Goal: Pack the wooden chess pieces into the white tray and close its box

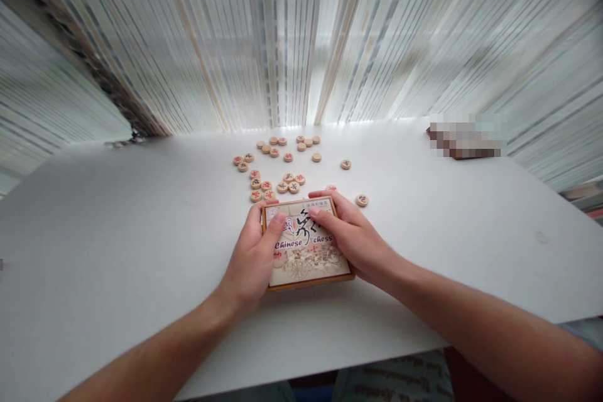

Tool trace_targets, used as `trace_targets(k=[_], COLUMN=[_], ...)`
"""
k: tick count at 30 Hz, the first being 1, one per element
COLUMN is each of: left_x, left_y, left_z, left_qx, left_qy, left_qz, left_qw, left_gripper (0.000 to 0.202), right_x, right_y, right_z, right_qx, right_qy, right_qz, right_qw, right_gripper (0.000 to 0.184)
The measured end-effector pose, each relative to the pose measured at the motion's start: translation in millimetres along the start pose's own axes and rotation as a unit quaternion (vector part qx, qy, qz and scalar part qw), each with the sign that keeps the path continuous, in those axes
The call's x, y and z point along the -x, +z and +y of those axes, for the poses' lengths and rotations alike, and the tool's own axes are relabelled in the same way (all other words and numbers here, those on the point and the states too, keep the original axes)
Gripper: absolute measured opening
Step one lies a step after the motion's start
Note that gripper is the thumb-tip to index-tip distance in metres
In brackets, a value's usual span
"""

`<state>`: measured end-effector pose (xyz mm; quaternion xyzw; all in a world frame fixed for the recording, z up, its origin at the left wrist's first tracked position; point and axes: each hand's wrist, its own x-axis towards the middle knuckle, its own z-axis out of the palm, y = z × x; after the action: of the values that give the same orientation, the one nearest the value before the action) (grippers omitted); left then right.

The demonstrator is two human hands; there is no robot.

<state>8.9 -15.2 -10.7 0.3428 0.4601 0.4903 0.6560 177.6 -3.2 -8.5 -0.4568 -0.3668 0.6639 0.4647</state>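
A flat Chinese chess box [306, 264], its printed lid facing up, is held between both hands above the near part of the white table. My left hand [252, 248] is closed around its left side, thumb on the lid. On the opposite side my right hand [360, 235] grips it the same way; the fingers under the box are hidden. Round wooden chess pieces [288, 157] lie scattered just beyond it, several with red or black characters and several blank side up. One black-marked piece [362, 200] lies near my right hand, and a red-marked piece [331, 188] is partly covered by it.
The white table [141, 251] has its near edge just in front of my lap. A blurred-out dark reddish object [464, 141] stands at the back right. Striped curtains [226, 44] hang along the far edge. Stacked items [584, 195] show at the far right.
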Motion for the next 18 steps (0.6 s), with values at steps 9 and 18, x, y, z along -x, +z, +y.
trace_targets(k=[9,18], left_x=[1,3], left_y=[-1.7,2.3], left_z=[4,14], left_qx=[-0.02,-0.037], left_qy=[-0.009,-0.033], left_qz=[0.01,0.024], left_qw=[1.0,0.998], left_gripper=[0.044,0.04], right_x=[2,7], right_y=[-4,0], right_z=[3,-5], right_qx=[0.026,-0.001], right_qy=[-0.035,0.023], right_qz=[-0.015,-0.077], right_qw=[0.999,0.997], right_gripper=[0.067,0.072])
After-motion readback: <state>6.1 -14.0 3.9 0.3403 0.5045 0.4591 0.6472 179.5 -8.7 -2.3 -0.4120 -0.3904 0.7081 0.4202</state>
